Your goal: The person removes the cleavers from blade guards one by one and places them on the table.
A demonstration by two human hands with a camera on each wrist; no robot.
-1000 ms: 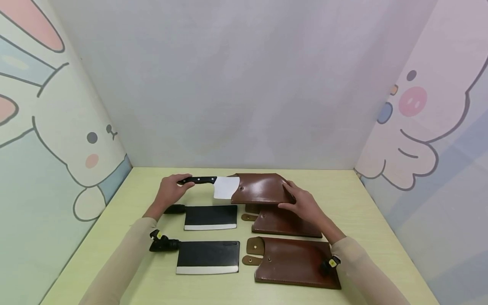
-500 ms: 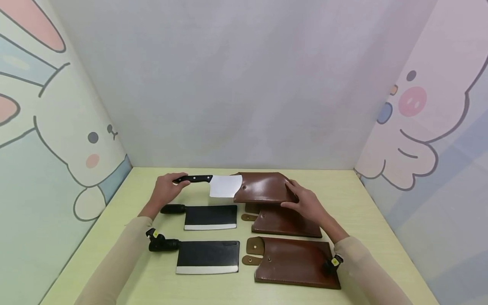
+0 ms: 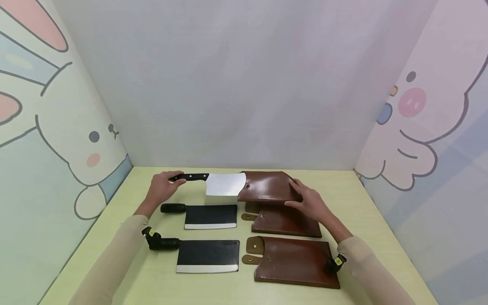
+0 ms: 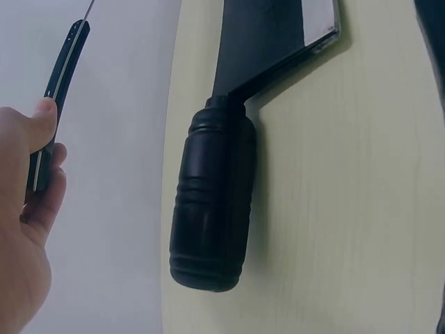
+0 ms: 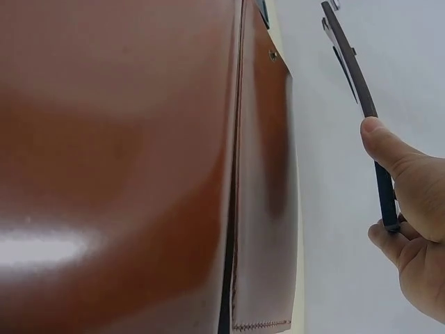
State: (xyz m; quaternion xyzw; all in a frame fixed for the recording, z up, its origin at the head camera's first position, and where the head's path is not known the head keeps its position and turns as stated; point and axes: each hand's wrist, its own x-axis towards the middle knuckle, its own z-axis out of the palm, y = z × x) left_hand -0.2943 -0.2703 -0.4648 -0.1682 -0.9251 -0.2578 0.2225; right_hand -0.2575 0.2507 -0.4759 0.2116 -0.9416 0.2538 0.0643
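Observation:
My left hand (image 3: 161,187) pinches the black riveted handle (image 3: 196,176) of a cleaver between thumb and fingers, clear in the left wrist view (image 4: 50,125) too. The cleaver's bright blade (image 3: 224,184) runs into the mouth of a brown leather sheath (image 3: 268,186), so its far end is hidden. At the sheath's right end, my right hand (image 3: 311,203) grips it, thumb on one face and fingers on the other. The right wrist view shows that held sheath (image 5: 354,69) nearly edge-on. Both things are raised above the table.
Two dark-bladed cleavers, a rear one (image 3: 210,216) and a front one (image 3: 208,254), lie on the pale table (image 3: 213,290). To their right lie two more brown sheaths, rear (image 3: 284,222) and front (image 3: 295,264), with unfastened straps. Walls enclose the back and sides.
My left hand has moved left with the cleaver, and my right hand has moved slightly right with the sheath. More of the blade now shows outside the sheath's mouth.

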